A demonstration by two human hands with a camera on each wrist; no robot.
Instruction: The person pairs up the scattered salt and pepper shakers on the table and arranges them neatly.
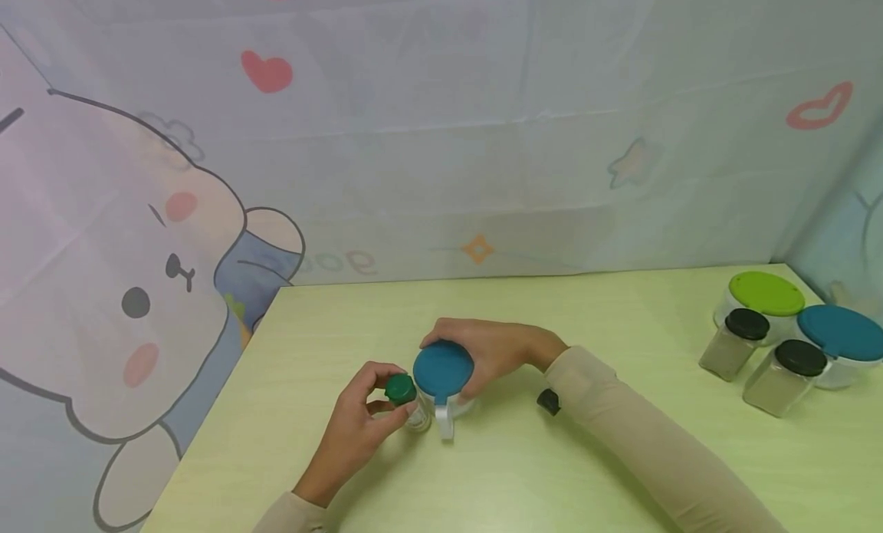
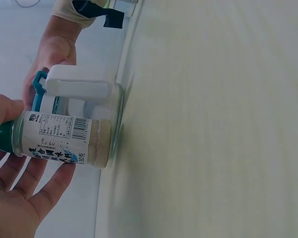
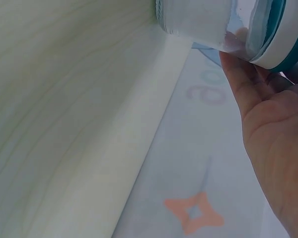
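Observation:
My left hand (image 1: 362, 410) grips a small spice bottle (image 2: 64, 139) with a green cap (image 1: 400, 389) and a white printed label, and pale powder shows at its base. Right beside it stands a clear lidded jar (image 3: 198, 20) with a blue lid (image 1: 444, 368) and a white handle (image 1: 444, 422) that points toward me. My right hand (image 1: 500, 353) holds this jar from its far right side, fingers around the upper body near the lid. Both containers are upright on the table.
At the right of the table (image 1: 621, 472) stand two black-capped shakers (image 1: 731, 345), a green-lidded container (image 1: 766, 295) and another blue-lidded container (image 1: 841, 333). A printed cloth (image 1: 441, 172) hangs behind the table's back edge. A black strap piece (image 1: 549, 401) shows by my right sleeve.

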